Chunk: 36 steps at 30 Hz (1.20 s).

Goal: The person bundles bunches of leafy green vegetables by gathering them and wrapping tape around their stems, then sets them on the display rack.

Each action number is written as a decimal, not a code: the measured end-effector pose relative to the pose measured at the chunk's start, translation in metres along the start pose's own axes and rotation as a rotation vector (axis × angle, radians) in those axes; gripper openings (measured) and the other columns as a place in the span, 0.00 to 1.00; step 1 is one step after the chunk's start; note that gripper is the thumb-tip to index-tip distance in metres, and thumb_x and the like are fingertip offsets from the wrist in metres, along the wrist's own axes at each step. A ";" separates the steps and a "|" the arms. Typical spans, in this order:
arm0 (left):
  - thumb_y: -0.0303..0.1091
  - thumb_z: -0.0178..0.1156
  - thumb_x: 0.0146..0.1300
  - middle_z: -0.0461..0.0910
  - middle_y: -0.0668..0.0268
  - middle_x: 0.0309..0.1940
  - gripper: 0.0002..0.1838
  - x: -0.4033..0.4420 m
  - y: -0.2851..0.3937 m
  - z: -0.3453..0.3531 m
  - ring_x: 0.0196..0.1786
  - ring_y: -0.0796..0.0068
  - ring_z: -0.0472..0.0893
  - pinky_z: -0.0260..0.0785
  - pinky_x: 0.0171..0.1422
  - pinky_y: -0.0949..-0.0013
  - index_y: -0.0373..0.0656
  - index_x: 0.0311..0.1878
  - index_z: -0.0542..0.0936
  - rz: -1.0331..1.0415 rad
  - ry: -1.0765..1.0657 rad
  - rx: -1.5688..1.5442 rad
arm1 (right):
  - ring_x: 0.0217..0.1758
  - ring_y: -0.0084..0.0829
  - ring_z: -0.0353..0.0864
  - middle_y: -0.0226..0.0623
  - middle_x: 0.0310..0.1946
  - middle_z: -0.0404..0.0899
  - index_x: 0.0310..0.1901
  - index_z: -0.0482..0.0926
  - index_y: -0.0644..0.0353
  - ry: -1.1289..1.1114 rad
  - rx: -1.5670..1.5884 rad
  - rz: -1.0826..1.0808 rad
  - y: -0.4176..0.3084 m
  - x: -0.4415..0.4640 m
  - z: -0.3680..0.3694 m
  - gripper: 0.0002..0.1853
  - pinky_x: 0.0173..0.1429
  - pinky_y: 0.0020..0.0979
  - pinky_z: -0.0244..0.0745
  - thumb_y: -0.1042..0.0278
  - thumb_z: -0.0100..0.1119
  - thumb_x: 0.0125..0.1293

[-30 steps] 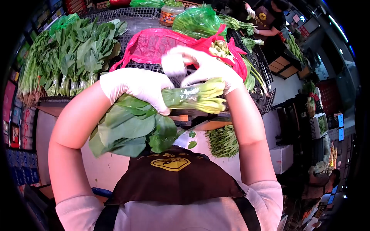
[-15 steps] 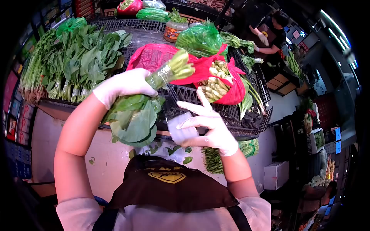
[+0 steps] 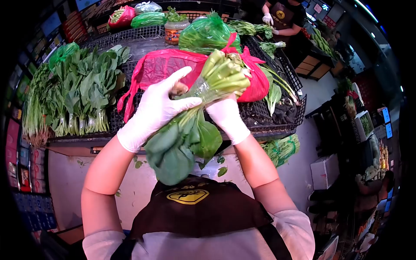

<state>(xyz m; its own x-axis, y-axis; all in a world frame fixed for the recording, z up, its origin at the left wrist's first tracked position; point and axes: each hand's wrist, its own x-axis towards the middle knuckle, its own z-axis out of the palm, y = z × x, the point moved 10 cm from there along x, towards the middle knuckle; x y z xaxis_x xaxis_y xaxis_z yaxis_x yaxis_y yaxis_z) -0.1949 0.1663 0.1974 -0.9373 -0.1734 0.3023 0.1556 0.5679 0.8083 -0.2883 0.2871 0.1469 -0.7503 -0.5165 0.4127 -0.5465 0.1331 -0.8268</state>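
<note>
A bunch of leafy greens is held up in front of my apron, its pale cut stems tilted up to the right and its broad leaves hanging down. A clear tape band circles the stems. My left hand, in a white glove, holds the bunch from the left. Its thumb lies against the stems and its forefinger points up, away from them. A small brownish patch shows between the two; I cannot make it out. My right hand, also gloved, reaches behind the stems, which hide its fingers. The tape roll is not visible.
Bunched greens stand on the left of the black crate display. Red bags, a green bag and a jar lie farther back. A tied green bundle sits below the edge. A co-worker handles vegetables at the upper right.
The bunch has moved right and turned more stem-end toward me. My left hand has loosened its wrap, with thumb and forefinger apart. My right hand, earlier holding a tape roll, has gone behind the stems.
</note>
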 end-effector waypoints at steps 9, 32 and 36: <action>0.35 0.62 0.61 0.73 0.56 0.56 0.31 -0.011 0.012 0.020 0.58 0.69 0.73 0.64 0.64 0.66 0.33 0.64 0.64 0.021 -0.213 -0.398 | 0.46 0.36 0.77 0.34 0.33 0.79 0.30 0.82 0.56 -0.117 -0.418 -0.367 -0.090 0.001 -0.031 0.06 0.69 0.44 0.56 0.67 0.65 0.49; 0.37 0.76 0.45 0.78 0.62 0.51 0.42 -0.051 0.009 0.059 0.50 0.75 0.77 0.68 0.59 0.67 0.37 0.63 0.67 -0.042 -0.269 -0.182 | 0.47 0.37 0.79 0.49 0.42 0.79 0.55 0.71 0.61 -0.382 -0.748 -0.309 0.196 -0.008 0.097 0.22 0.56 0.45 0.69 0.56 0.47 0.64; 0.32 0.72 0.47 0.76 0.70 0.48 0.35 -0.058 0.021 0.018 0.47 0.80 0.75 0.70 0.55 0.72 0.39 0.61 0.70 -0.326 -0.242 -0.472 | 0.50 0.39 0.79 0.40 0.37 0.81 0.49 0.74 0.56 -0.595 -0.980 -0.384 0.181 -0.029 0.071 0.20 0.63 0.44 0.63 0.54 0.60 0.59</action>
<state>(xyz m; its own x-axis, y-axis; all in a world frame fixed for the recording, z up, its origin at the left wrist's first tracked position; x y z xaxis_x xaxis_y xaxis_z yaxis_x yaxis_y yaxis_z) -0.1431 0.2028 0.1879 -0.9953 -0.0595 -0.0766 -0.0818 0.0903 0.9926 -0.3395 0.2657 -0.0420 -0.3295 -0.9372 0.1142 -0.9396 0.3374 0.0575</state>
